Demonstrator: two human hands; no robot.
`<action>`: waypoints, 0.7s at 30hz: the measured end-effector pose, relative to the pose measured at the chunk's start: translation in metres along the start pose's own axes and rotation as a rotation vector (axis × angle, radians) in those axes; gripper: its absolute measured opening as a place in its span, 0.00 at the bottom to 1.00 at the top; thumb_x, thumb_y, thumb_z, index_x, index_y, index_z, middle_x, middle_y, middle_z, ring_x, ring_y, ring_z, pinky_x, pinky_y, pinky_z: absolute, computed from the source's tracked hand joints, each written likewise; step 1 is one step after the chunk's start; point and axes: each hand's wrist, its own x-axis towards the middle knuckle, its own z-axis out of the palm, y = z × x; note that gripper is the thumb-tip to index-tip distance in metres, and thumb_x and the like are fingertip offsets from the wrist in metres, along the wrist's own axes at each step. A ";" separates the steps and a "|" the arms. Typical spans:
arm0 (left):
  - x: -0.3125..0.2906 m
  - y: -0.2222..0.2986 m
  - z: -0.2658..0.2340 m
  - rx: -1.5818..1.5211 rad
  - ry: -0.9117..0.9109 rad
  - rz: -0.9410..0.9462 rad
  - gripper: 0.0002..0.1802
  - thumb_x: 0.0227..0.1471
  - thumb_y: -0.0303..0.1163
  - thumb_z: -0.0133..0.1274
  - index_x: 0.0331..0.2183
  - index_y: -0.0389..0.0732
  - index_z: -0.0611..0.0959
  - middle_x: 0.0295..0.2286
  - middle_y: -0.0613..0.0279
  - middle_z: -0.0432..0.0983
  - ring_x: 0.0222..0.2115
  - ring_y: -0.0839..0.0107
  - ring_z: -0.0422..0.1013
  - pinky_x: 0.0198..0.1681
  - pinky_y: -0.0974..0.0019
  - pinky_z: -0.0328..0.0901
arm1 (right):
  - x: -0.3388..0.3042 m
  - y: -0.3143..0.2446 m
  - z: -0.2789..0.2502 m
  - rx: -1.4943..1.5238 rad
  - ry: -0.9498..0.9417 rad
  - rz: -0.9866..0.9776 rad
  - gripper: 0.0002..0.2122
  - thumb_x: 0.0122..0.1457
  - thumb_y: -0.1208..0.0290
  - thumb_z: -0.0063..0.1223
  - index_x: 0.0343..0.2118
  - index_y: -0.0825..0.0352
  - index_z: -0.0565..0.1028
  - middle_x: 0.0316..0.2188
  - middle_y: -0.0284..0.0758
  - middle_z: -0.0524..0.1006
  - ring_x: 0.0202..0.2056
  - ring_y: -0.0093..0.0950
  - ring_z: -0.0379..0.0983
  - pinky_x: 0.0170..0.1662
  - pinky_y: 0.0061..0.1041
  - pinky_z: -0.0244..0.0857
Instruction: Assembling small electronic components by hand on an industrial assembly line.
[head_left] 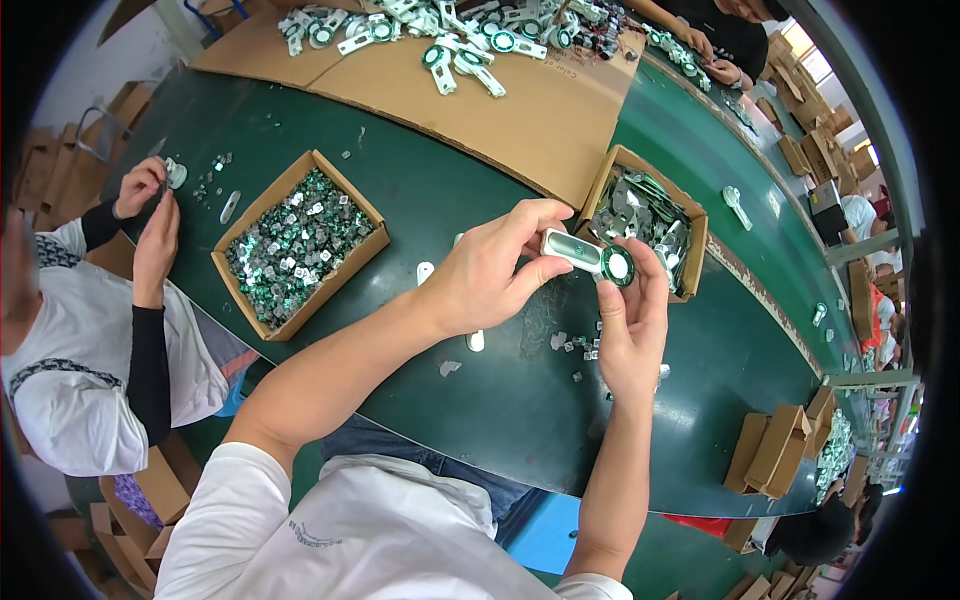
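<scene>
Over the green table, both my hands hold a white plastic part [572, 249] with a long body, a grey inset and a round green-ringed end. My left hand [485, 265] pinches the long end between thumb and fingers. Around the round end, the thumb and fingers of my right hand [635, 320] are closed. Just behind my right hand stands a cardboard box [697, 262] of flat metal-looking plates. Beneath my left forearm, more white parts [425, 271] lie partly hidden. Small clear and dark pieces [575, 344] are scattered beside my right hand.
An open cardboard box [378, 240] of small shiny squares stands to the left. A cardboard sheet [470, 125] bears a pile of white-and-green parts [475, 60]. At left, a co-worker's hands [150, 205] handle a small part. Another person works across the conveyor belt [770, 190].
</scene>
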 end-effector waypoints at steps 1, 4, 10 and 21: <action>0.000 0.000 0.000 0.001 -0.002 0.006 0.24 0.52 0.22 0.55 0.50 0.35 0.66 0.38 0.50 0.76 0.37 0.65 0.76 0.41 0.64 0.71 | -0.001 0.000 0.001 -0.015 0.006 -0.001 0.20 0.60 0.82 0.46 0.56 0.69 0.61 0.52 0.38 0.66 0.51 0.25 0.65 0.50 0.24 0.61; 0.000 -0.002 -0.001 0.021 -0.004 0.013 0.24 0.52 0.23 0.55 0.50 0.35 0.67 0.39 0.50 0.75 0.38 0.64 0.76 0.41 0.64 0.71 | -0.002 0.006 -0.004 -0.226 0.003 -0.045 0.19 0.59 0.81 0.48 0.54 0.68 0.64 0.51 0.39 0.68 0.50 0.28 0.66 0.49 0.25 0.62; 0.001 -0.002 -0.002 0.089 0.001 0.032 0.23 0.52 0.24 0.55 0.49 0.35 0.68 0.38 0.51 0.76 0.37 0.64 0.77 0.41 0.64 0.71 | -0.002 0.006 -0.004 -0.455 0.025 -0.105 0.18 0.58 0.78 0.51 0.52 0.67 0.67 0.50 0.41 0.69 0.48 0.33 0.68 0.47 0.27 0.63; 0.002 -0.003 -0.008 0.198 -0.013 0.042 0.13 0.52 0.26 0.55 0.41 0.34 0.74 0.32 0.54 0.77 0.30 0.68 0.76 0.35 0.68 0.70 | -0.002 0.000 0.000 -0.464 0.045 -0.170 0.17 0.59 0.75 0.50 0.52 0.67 0.68 0.46 0.41 0.72 0.43 0.34 0.71 0.46 0.28 0.64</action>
